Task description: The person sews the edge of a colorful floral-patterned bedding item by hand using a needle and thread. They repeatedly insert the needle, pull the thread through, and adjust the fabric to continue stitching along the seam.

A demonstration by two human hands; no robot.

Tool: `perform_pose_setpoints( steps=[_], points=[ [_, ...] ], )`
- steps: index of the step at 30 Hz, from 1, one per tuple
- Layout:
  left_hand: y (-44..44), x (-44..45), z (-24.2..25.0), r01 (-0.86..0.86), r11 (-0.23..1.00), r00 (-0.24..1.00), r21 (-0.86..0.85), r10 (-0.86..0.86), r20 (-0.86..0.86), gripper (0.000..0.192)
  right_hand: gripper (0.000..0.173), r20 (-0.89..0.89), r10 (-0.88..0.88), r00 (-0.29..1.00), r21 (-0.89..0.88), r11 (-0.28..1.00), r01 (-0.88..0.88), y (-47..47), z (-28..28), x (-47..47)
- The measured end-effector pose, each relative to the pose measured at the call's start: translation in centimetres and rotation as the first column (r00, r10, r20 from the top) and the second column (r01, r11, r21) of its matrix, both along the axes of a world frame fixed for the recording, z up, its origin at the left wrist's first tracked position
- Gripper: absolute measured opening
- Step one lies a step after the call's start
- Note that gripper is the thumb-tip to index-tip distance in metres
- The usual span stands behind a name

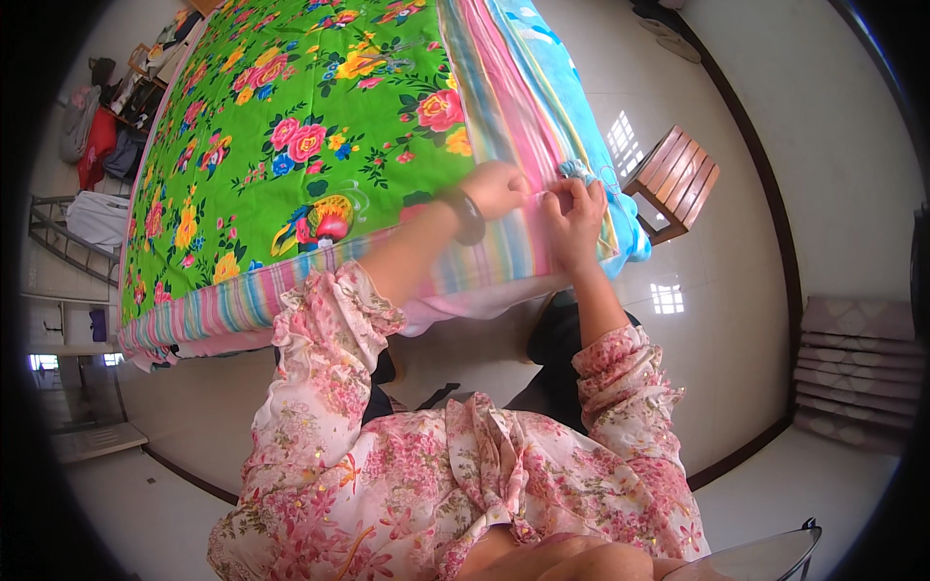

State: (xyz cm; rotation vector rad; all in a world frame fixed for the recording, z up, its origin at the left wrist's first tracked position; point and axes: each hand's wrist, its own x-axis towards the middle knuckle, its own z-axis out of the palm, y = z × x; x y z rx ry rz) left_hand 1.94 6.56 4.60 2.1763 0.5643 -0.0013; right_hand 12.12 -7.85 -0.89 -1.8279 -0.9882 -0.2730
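Note:
A green floral quilt cover (254, 189) with a striped fabric border (501, 94) lies over a bed. My left hand (494, 190), with a dark bangle (465, 216) at the wrist, is over the striped border near the green cloth's edge; it is blurred and its fingers are curled. My right hand (579, 214) is on the pink stripe close to the corner, thumb and fingertips together. Whether either hand pinches something is too small to tell. Just beyond the right fingertips sits a small bluish cloth bundle (575, 171), with thin thread (614, 178) near it.
A slatted wooden stool (672, 181) stands on the tiled floor right of the bed. Light blue bedding (592, 138) shows along the bed's right edge. Slippers (670, 40) lie at the upper right wall. At left are a metal rack (73, 240) and bags (94, 149).

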Motion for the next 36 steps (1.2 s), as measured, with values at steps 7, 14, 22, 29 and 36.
perform_pose_setpoints(
  steps=[7,14,22,29,36],
  points=[
    [1.3,0.0,-1.0,0.075,0.991,0.997,-0.112,-0.078,-0.028,0.019,0.015,-0.092,0.106,0.990,-0.117,0.986,-0.116,-0.5,0.1,0.6],
    [1.1,-0.4,1.2,0.071,0.994,0.963,0.082,-0.047,-0.266,0.024,0.018,-0.119,0.100,0.988,-0.132,0.985,-0.116,-0.2,-0.4,1.3],
    [-7.1,-2.3,-0.9,-0.134,0.899,0.925,0.417,-0.037,0.378,0.038,0.024,-0.083,0.040,0.996,-0.161,0.986,-0.053,0.3,-0.1,1.0],
    [-8.9,-2.3,-3.9,-0.309,0.883,0.903,0.353,0.155,0.402,0.043,0.020,-0.444,0.178,0.878,0.082,0.984,-0.158,-0.5,0.3,1.8],
    [-9.0,-2.2,-5.0,-0.342,0.830,0.894,0.442,0.141,0.426,0.048,0.018,-0.048,0.089,0.995,-0.124,0.988,-0.094,-2.2,1.9,2.1]
  ],
)
